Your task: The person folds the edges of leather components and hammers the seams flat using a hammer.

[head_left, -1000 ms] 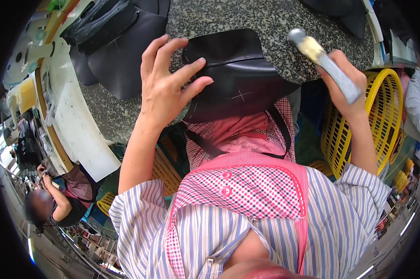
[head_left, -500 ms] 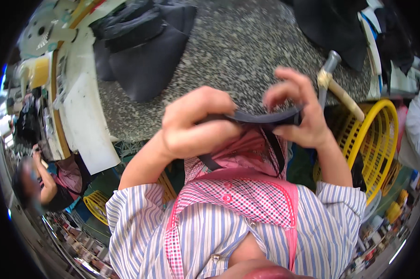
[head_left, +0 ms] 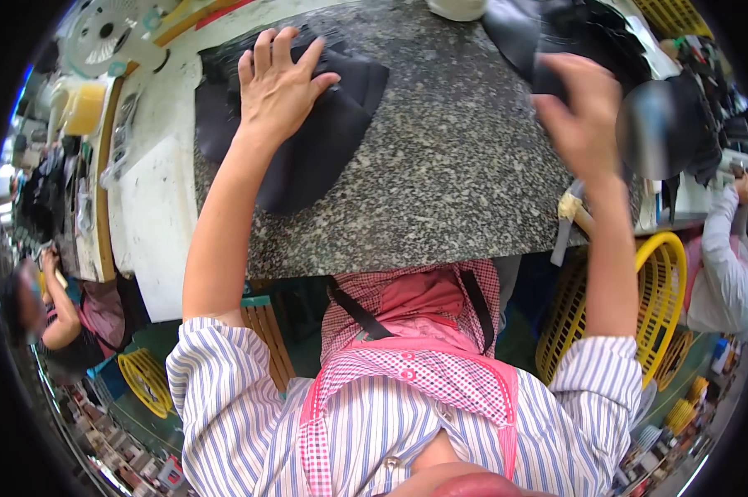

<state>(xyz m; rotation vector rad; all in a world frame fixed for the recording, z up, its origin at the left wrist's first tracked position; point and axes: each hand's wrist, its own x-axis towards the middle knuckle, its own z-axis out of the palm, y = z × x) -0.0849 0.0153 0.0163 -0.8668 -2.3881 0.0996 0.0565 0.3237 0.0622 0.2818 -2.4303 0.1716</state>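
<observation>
My left hand (head_left: 278, 95) lies with its fingers spread over a pile of black leather-like pieces (head_left: 307, 170) at the left of the speckled stone tabletop (head_left: 440, 182). My right hand (head_left: 588, 116), smeared by motion, is over at the far right. A black leather-like piece (head_left: 549, 86) sits between its thumb and fingers, beside a heap of shiny black pieces (head_left: 513, 37). The fingertips there are partly hidden. Under my right wrist lies a hammer (head_left: 568, 207) with tan wrapping, its handle partly covered by my forearm.
A yellow plastic basket (head_left: 664, 306) stands by the table's right front edge. A fan (head_left: 104, 33) and a yellow block (head_left: 84, 108) are at the far left. One person (head_left: 59, 323) works at left, another (head_left: 722, 282) at right. A white container (head_left: 457, 8) is at the back.
My hands were together near the table's front edge, bending a black strip-like piece. They have parted: the left went to the left pile, the right to the far-right heap.
</observation>
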